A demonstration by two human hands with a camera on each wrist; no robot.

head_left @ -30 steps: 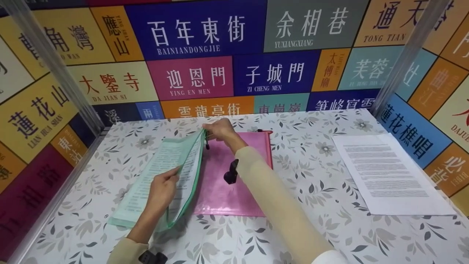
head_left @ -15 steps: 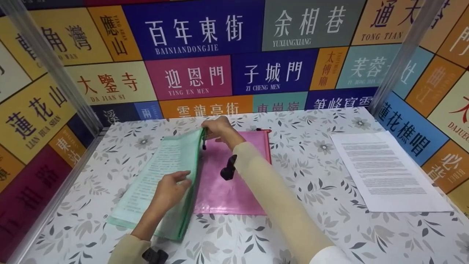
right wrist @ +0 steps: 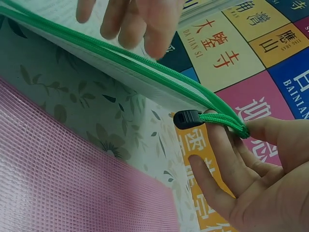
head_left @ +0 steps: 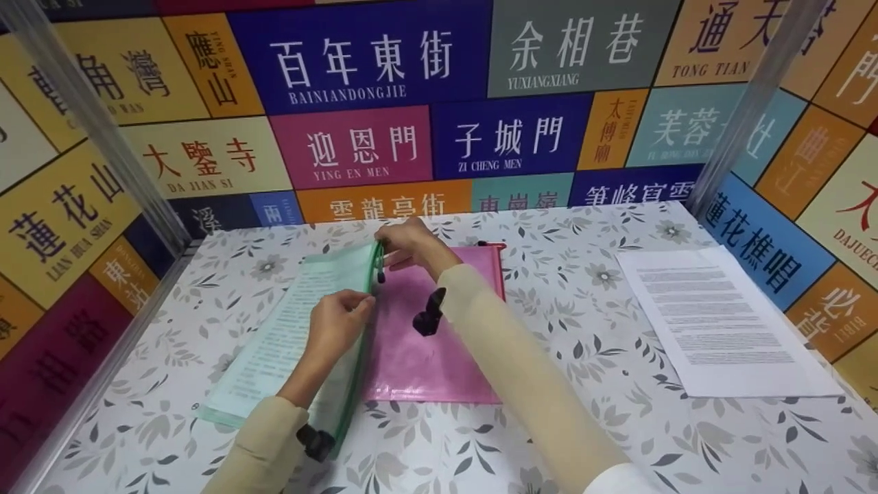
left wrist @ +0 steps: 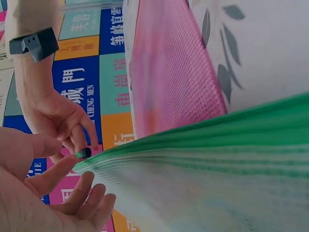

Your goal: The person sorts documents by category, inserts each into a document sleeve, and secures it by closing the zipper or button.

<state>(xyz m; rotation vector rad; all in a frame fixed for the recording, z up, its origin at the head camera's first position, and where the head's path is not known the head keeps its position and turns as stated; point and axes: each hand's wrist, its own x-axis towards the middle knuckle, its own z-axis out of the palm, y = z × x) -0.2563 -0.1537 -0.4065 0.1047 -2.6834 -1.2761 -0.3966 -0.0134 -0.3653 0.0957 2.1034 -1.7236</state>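
Observation:
A green mesh zip pouch (head_left: 295, 343) with printed pages inside lies on the table, partly over a pink mesh pouch (head_left: 425, 357). My right hand (head_left: 389, 255) is at the pouch's far corner and pinches the green cord (right wrist: 224, 121) of the black zipper pull (right wrist: 186, 118). My left hand (head_left: 343, 319) rests on the pouch close behind it, fingers loose and spread (left wrist: 72, 203), the index fingertip touching the green zipper edge (left wrist: 145, 145). In the right wrist view its fingers (right wrist: 130, 19) hang over the zipper line.
A printed sheet (head_left: 720, 322) lies at the right on the floral tablecloth (head_left: 583, 425). Walls of coloured sign panels (head_left: 357, 144) close in the back and both sides. Metal posts (head_left: 754, 103) stand at the back corners.
My left hand has slid up along the green pouch's zipper edge toward my right hand. The pouch's raised flap has dropped flatter. The right hand stays at the far corner.

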